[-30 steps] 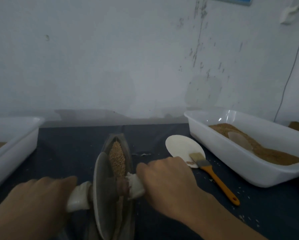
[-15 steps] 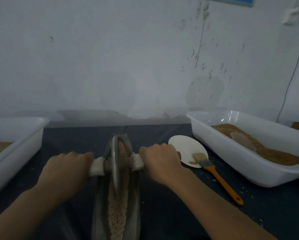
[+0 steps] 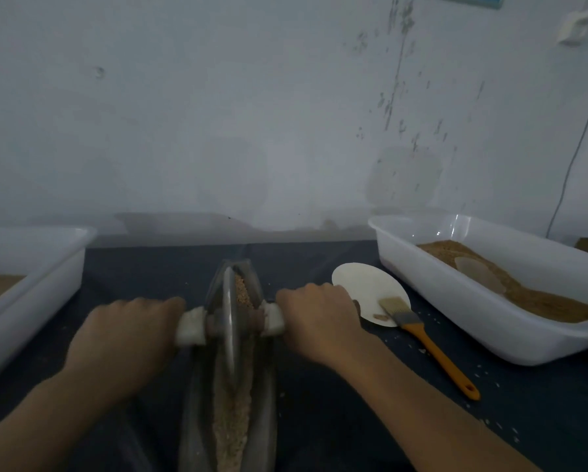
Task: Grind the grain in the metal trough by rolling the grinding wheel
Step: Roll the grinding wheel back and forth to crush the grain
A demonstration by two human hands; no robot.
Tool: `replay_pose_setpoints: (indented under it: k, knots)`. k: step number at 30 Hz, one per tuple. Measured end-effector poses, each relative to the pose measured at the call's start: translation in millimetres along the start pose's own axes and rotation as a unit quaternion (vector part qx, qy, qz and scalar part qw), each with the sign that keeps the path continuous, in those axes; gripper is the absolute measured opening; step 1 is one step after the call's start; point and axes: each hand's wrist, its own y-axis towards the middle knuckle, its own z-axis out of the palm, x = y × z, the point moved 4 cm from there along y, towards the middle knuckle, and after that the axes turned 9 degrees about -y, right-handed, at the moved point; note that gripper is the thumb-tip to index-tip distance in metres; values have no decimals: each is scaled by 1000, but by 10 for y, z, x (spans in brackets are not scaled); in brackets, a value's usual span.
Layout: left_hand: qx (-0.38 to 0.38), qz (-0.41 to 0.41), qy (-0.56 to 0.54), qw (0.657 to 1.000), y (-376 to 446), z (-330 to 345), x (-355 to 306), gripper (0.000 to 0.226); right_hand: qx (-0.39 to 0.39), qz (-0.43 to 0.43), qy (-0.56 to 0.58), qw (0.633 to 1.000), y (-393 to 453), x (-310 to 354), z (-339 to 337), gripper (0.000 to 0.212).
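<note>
Room: a scuffed pale wall (image 3: pixel 285 114) rises behind a dark tabletop (image 3: pixel 337 403) scattered with stray grains on its right side.
Trough: the metal trough (image 3: pixel 263 403) lies at the centre of the table, running straight away from the person; its near end leaves the bottom of the picture.
Grain: a brown strip of grain (image 3: pixel 233 430) fills the groove, coarser kernels at the far tip, finer-looking meal nearer the person.
Wheel: the grinding wheel (image 3: pixel 229 321) stands on edge in the groove, close to the far end.
Left hand: the left hand (image 3: pixel 129 338) has its fingers curled tight round the white-wrapped left axle grip.
Right hand: the right hand (image 3: pixel 320 318) is clamped the same way on the right grip.
Change: 1 second ago the wheel sat near the person; it has rolled forward up the trough, and both arms are stretched out.
Meaning: this forward stroke looks nearly spent, so a pull back probably comes next.
Edges: the trough tip is just beyond the wheel, leaving little run.
Left side: a white tub (image 3: pixel 30 284) sits well apart.
Right side: a paper disc (image 3: pixel 364 284) lies just beside the right hand, an orange-handled brush (image 3: pixel 425 342) resting on it, and a white bin (image 3: pixel 473 321) of brown meal beyond.
Open room: clear tabletop flanks the trough on both sides.
</note>
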Motion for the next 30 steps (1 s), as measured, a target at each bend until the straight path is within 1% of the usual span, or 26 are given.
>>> replay_pose_setpoints:
  k: [2,5,7,11,13,15,16,19,21,23,26,30]
  knots:
    - [1,-17,-6,1000,161,-44,-34,22,0,21,2,1000,125,-56,120,21]
    - [21,-25,0,999,217,-52,-50,22,-4,25,-2,1000,148,-59,162,18]
    - [50,-27,-16,998,113,-47,-38,22,-9,10,-8,1000,81,-24,76,17]
    - [125,-44,-87,987,-175,-170,-17,21,-2,-54,-11,998,-165,80,-224,13]
    - [114,-30,-94,989,-333,-260,-33,21,-14,-79,-19,997,-329,127,-330,17]
    - [73,5,-84,994,-418,-325,-70,28,-27,-77,-35,996,-425,125,-377,24]
    - [60,14,-77,995,-408,-332,-74,31,-22,-70,-36,997,-422,114,-370,25]
    - [61,-21,-66,996,-241,-240,-58,27,15,-32,-18,999,-216,70,-182,19]
    - [45,-33,-50,997,-40,-144,-50,23,16,-7,-16,1000,-4,17,-26,17]
    - [42,-43,-39,997,131,-48,-30,22,9,9,-22,1000,190,-46,99,20]
    - [39,-35,-21,998,236,-14,-27,24,14,17,-10,1000,283,-96,194,26]
    - [49,-23,-12,998,41,-129,-78,27,-7,-6,0,1000,11,-29,133,32]
